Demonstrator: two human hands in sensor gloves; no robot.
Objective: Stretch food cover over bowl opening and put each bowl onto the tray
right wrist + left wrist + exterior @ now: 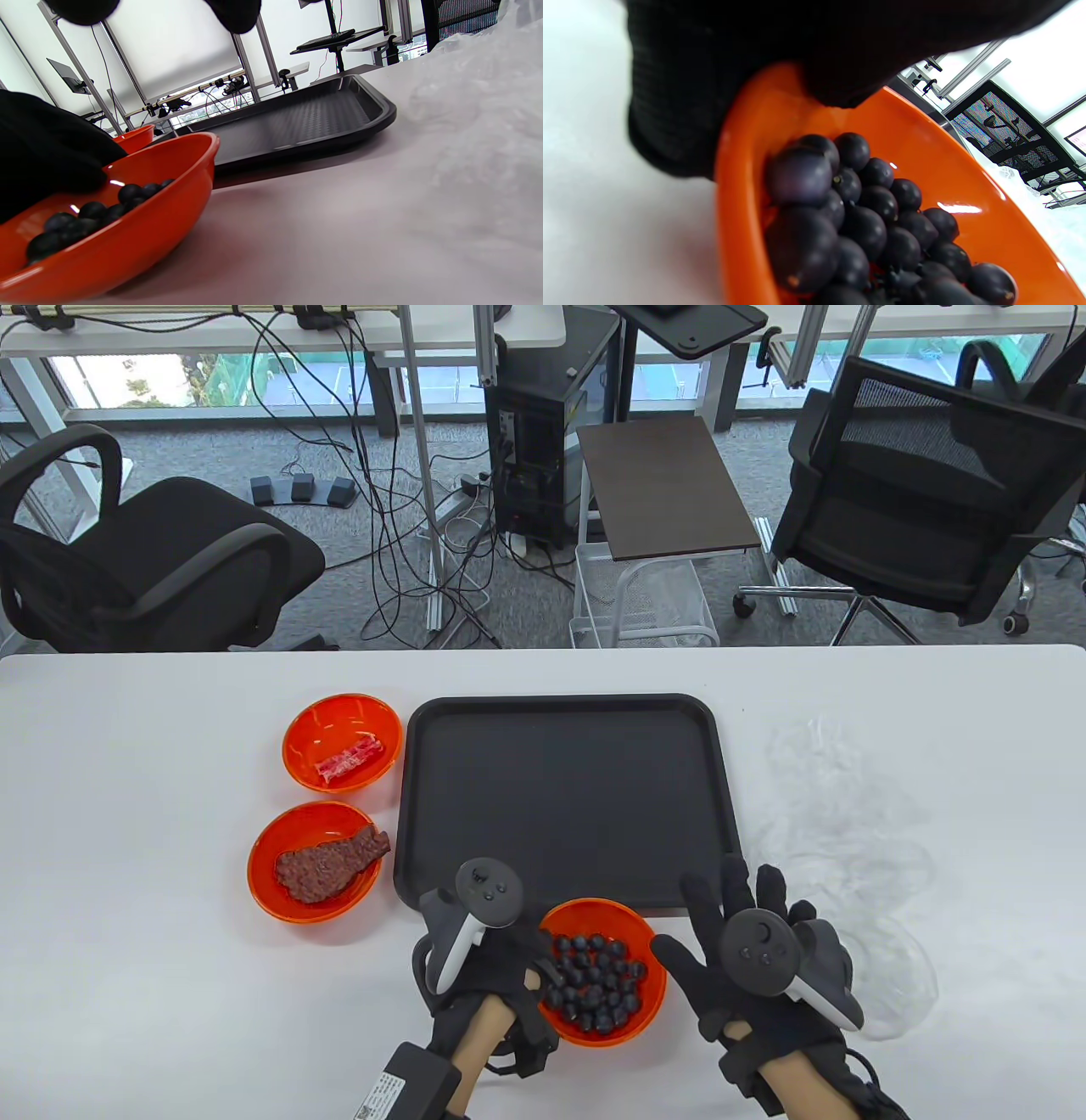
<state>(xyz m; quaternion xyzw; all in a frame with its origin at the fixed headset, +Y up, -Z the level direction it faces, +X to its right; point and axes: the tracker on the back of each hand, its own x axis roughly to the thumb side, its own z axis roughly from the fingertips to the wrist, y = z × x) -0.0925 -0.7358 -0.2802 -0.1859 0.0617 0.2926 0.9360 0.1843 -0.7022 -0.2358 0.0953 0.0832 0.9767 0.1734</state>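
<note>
An orange bowl of dark berries (604, 976) stands on the white table just in front of the black tray (564, 802). My left hand (530, 963) grips the bowl's left rim; in the left wrist view its gloved fingers (683, 97) curl over the orange rim (742, 140). My right hand (730, 920) hovers at the bowl's right with fingers spread and straight, holding nothing, the thumb close to the rim. Clear crumpled food covers (836, 814) lie right of the tray, also seen as food covers (479, 106). The bowl (127, 228) has no cover on it.
Two more orange bowls stand left of the tray: one with a red item (342, 742), one with a brown piece of meat (314, 861). The tray holds nothing. Office chairs and cables lie beyond the table's far edge.
</note>
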